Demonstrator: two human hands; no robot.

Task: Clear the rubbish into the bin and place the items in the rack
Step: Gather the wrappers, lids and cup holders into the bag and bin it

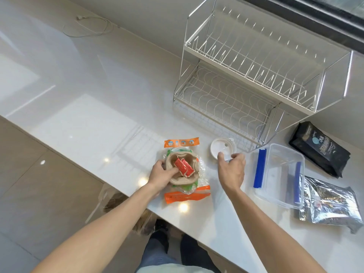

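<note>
A brown pulp cup tray (181,179) holding red sauce packets (184,167) lies on a clear plastic bag with orange ends (187,197) near the counter's front edge. My left hand (160,177) grips the tray's left rim, fingers inside it. My right hand (232,170) hovers with fingers apart just short of a white round lid (218,147). A two-tier white wire rack (254,75) stands at the back right with nothing in it.
A clear container with blue clips (279,174) sits right of my right hand. A black bag (321,148) and a silver foil bag (331,205) lie further right. A clear-lined bin (120,203) stands on the floor below the counter edge. A white cable (88,26) lies far left.
</note>
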